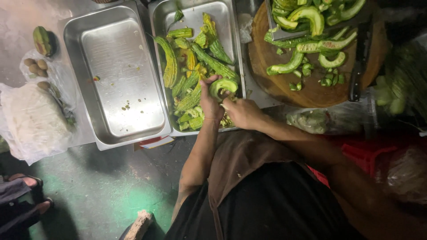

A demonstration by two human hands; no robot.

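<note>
My left hand (210,101) grips a curved half of green bitter gourd (223,84) over the near end of a steel tray (194,20). My right hand (242,113) presses its fingers into the hollow of that piece; whether it holds a small tool is hidden. The tray is filled with several ridged bitter gourd pieces (191,71), green and yellowing. Scraps and seeds lie under my hands.
An empty steel tray (113,71) sits to the left. A round wooden board (311,84) carries hollowed gourd slices (307,26) and a dark-handled knife (358,66). White plastic bags (33,120) lie far left. Another person's sandalled feet (26,195) show at bottom left.
</note>
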